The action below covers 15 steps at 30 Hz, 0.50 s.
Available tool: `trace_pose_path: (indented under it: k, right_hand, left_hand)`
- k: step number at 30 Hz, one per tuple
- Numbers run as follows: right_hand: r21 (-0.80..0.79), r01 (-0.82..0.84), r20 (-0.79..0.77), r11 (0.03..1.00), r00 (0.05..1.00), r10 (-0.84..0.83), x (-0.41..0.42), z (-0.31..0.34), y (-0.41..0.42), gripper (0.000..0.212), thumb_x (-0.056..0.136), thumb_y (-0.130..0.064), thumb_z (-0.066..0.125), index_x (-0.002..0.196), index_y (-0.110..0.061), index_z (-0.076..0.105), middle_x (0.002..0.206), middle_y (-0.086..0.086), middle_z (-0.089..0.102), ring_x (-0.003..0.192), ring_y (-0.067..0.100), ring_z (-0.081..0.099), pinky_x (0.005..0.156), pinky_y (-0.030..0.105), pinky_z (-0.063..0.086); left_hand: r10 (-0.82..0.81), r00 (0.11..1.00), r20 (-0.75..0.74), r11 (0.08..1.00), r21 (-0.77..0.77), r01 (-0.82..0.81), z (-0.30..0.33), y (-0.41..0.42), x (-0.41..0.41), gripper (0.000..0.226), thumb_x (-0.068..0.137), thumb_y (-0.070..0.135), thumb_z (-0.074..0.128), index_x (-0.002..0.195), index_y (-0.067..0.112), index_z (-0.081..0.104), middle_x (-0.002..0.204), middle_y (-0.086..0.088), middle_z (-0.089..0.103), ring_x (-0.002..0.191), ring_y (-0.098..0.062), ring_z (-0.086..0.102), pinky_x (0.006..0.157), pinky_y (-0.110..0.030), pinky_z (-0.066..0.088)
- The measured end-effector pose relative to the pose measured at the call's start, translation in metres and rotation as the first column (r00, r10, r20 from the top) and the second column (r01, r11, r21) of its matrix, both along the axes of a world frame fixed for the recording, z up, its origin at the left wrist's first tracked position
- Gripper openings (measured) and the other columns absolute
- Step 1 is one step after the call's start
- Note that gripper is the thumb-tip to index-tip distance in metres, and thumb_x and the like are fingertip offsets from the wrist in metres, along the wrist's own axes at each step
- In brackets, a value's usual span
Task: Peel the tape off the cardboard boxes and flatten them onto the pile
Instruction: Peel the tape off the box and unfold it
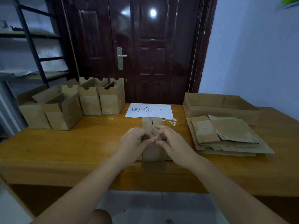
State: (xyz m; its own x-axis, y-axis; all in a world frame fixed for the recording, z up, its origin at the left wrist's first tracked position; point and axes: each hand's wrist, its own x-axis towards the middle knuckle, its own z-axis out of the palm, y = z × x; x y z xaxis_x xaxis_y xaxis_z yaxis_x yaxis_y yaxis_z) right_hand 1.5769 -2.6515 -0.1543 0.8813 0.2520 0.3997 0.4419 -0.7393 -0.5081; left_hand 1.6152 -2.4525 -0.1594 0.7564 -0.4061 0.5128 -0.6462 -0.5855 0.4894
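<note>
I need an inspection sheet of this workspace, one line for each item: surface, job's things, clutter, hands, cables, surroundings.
Surface: wooden table, with a white paper sign at its far edge.
Job's things: one cardboard box lies at the centre under the hands; open boxes stand at far left; flattened pile at right, in front of a shallow cardboard tray.
Clutter: tape scraps near the sign.
Hands: left hand and right hand both pinch a tape strip on the box.
Cables: nothing seen.
Surroundings: dark door behind the table, metal shelf at left, pale wall at right.
</note>
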Motion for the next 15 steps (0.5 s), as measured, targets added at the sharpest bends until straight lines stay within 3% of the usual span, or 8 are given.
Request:
trace_pose_path:
  k: [2,4,7,8,11,15]
  right_hand:
    - [-0.013,-0.009,-0.023,1.0,1.0,0.009,-0.001,-0.003,-0.001,0.018,0.103,-0.024,0.055,0.095,-0.038,0.046,0.159,-0.011,0.036,0.139,0.007,0.041,0.111,0.037,0.046]
    - [-0.022,-0.025,-0.033,0.999,0.999,0.024,-0.002,-0.003,-0.002,0.023,0.102,-0.025,0.056,0.093,-0.042,0.044,0.162,-0.01,0.032,0.145,0.009,0.035,0.114,0.04,0.043]
    - [-0.034,-0.038,-0.03,0.999,0.999,0.037,-0.002,-0.005,-0.004,0.017,0.098,-0.026,0.064,0.104,-0.035,0.051,0.163,-0.011,0.029,0.144,0.004,0.031,0.115,0.028,0.036]
    - [-0.053,-0.033,-0.014,0.998,0.999,0.033,-0.002,-0.006,-0.004,0.021,0.096,-0.025,0.066,0.111,-0.033,0.053,0.163,-0.011,0.03,0.144,0.004,0.031,0.115,0.025,0.033]
    - [-0.057,0.005,0.069,0.998,0.998,-0.001,-0.001,-0.013,-0.003,0.022,0.099,-0.019,0.062,0.118,-0.029,0.056,0.159,-0.008,0.037,0.146,0.009,0.033,0.116,0.029,0.035]
    - [-0.033,0.007,0.128,0.999,0.992,-0.003,0.003,-0.017,-0.005,0.011,0.103,-0.018,0.055,0.112,-0.02,0.061,0.157,-0.001,0.042,0.145,0.01,0.035,0.116,0.03,0.037]
  left_hand:
    - [-0.022,0.998,0.058,0.997,0.07,0.018,0.0,0.001,0.0,0.018,0.095,0.044,0.063,0.109,0.034,0.067,0.104,0.028,0.063,0.099,0.011,0.048,0.117,-0.02,0.02]
    - [-0.059,0.991,0.121,0.992,0.118,0.044,-0.001,0.002,0.001,0.022,0.093,0.05,0.057,0.104,0.035,0.067,0.104,0.021,0.068,0.104,0.004,0.057,0.121,-0.026,0.019]
    - [-0.037,0.994,0.101,0.996,0.081,0.029,-0.007,0.002,0.001,0.02,0.094,0.047,0.056,0.099,0.032,0.069,0.109,0.017,0.07,0.112,0.0,0.057,0.115,-0.017,0.016]
    - [-0.029,0.995,0.093,0.998,0.056,0.024,-0.008,0.001,0.001,0.017,0.096,0.043,0.059,0.099,0.03,0.07,0.112,0.018,0.069,0.115,0.0,0.055,0.116,-0.019,0.02]
    - [-0.027,1.0,0.002,1.0,-0.004,0.027,-0.012,-0.002,0.003,0.009,0.097,0.034,0.064,0.098,0.028,0.071,0.119,0.023,0.059,0.12,0.0,0.046,0.111,-0.034,0.034]
    - [-0.029,0.999,-0.045,0.999,-0.018,0.028,-0.011,-0.007,0.005,0.008,0.098,0.033,0.064,0.097,0.026,0.069,0.116,0.021,0.057,0.117,-0.002,0.044,0.103,-0.029,0.039]
